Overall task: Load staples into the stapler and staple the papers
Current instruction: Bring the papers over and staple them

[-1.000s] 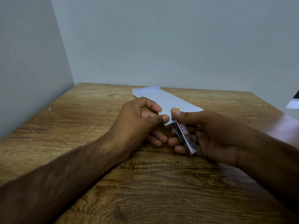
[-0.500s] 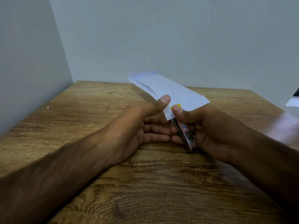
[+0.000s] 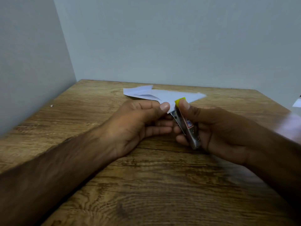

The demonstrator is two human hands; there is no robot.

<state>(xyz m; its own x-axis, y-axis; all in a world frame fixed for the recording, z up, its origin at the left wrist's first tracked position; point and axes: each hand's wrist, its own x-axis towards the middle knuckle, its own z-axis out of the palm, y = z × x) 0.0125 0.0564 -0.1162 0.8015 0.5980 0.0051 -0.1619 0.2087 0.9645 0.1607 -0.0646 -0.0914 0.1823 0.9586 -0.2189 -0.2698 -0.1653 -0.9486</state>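
My right hand [image 3: 216, 129] grips a small metal stapler [image 3: 189, 128] with a yellow tip and a red-and-white label, thumb pressed on its top near the tip. The near corner of the white papers [image 3: 164, 95] sits in the stapler's mouth. My left hand [image 3: 138, 126] pinches that same corner between thumb and fingers, just left of the stapler. The far end of the papers rests on the wooden table [image 3: 114, 185], with one sheet's corner lifted slightly. No loose staples are visible.
Grey walls close the table on the left and at the back. A white object [image 3: 297, 102] lies at the far right edge of view. A tiny pale speck [image 3: 51, 105] sits on the wood near the left wall.
The papers, lifted half a second ago, have come back down flat toward the table. My left thumb has moved onto the corner, and the stapler's yellow tip now shows above the sheet.
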